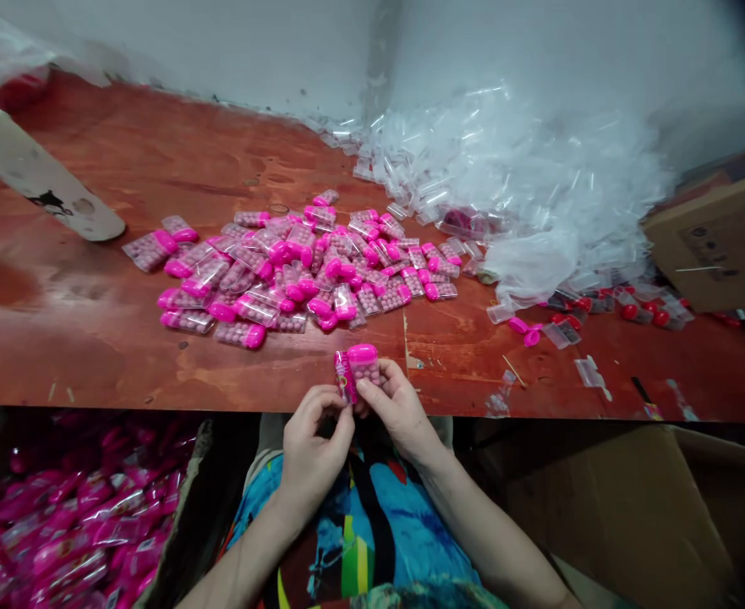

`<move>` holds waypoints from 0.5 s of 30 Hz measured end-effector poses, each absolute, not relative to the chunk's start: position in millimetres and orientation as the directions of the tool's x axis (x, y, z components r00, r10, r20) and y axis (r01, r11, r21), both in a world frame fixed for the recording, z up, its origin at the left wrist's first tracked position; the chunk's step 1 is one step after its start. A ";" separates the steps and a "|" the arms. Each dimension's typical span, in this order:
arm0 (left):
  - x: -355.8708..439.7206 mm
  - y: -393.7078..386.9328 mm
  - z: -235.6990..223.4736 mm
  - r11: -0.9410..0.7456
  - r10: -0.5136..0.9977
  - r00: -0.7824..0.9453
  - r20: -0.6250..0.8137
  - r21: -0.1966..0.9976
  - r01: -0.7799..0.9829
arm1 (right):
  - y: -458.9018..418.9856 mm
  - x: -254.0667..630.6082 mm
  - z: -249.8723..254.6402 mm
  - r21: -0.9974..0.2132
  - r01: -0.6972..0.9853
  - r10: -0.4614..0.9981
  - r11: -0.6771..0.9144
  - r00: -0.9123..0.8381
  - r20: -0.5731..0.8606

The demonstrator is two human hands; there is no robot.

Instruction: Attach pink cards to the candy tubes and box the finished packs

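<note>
Side by side, nearly parallel

A pink-capped bottle [364, 359], cap pointing away, is pinched by the right hand [403, 414]; just left, a printed pink wrapper [344, 376] runs alongside, its near end gripped by the left hand [316, 436]. Beyond both lies a bottle heap [302, 269].

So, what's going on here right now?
The person's right hand holds a small pink-capped container upright, while the left hand pinches a printed pink wrapper right beside it. Beyond the hands, a heap of similar filled containers lies on the reddish table. Clear plastic pieces are piled at the back right; pink packets sit below the table's edge, left.
</note>
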State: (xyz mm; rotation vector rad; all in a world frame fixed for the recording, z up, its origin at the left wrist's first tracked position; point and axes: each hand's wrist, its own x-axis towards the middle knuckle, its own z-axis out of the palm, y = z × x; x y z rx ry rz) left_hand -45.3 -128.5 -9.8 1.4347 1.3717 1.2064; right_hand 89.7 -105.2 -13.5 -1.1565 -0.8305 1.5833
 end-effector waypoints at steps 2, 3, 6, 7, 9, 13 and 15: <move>-50.3 -126.3 -12.7 -0.162 0.980 -0.033 0.194 0.891 0.423 | -105.3 89.7 -15.6 -0.915 -0.280 0.956 -0.290 -0.040 -0.291; -53.2 -125.4 -14.6 -0.183 0.974 -0.029 0.226 0.850 0.494 | -105.5 90.8 -15.9 -0.921 -0.264 0.956 -0.287 -0.028 -0.291; -60.1 -123.7 -19.6 -0.163 0.969 -0.057 0.242 0.790 0.591 | -109.7 97.9 -12.2 -0.934 -0.218 0.959 -0.284 -0.041 -0.281; -61.0 -123.5 -20.8 -0.115 0.973 -0.097 0.211 0.800 0.589 | -113.0 100.6 -9.5 -0.934 -0.198 0.955 -0.296 -0.071 -0.288; -60.2 -123.4 -21.6 0.021 0.974 -0.200 0.102 0.846 0.533 | -122.3 104.7 -3.5 -0.928 -0.145 0.934 -0.342 -0.156 -0.320; -54.6 -122.4 -18.5 0.192 0.946 -0.319 -0.064 0.901 0.389 | -143.4 103.1 0.7 -0.914 -0.077 0.894 -0.397 -0.256 -0.367; -52.8 -121.3 -15.8 0.217 0.937 -0.337 -0.093 0.911 0.351 | -149.9 99.3 -2.7 -0.922 -0.080 0.908 -0.378 -0.227 -0.353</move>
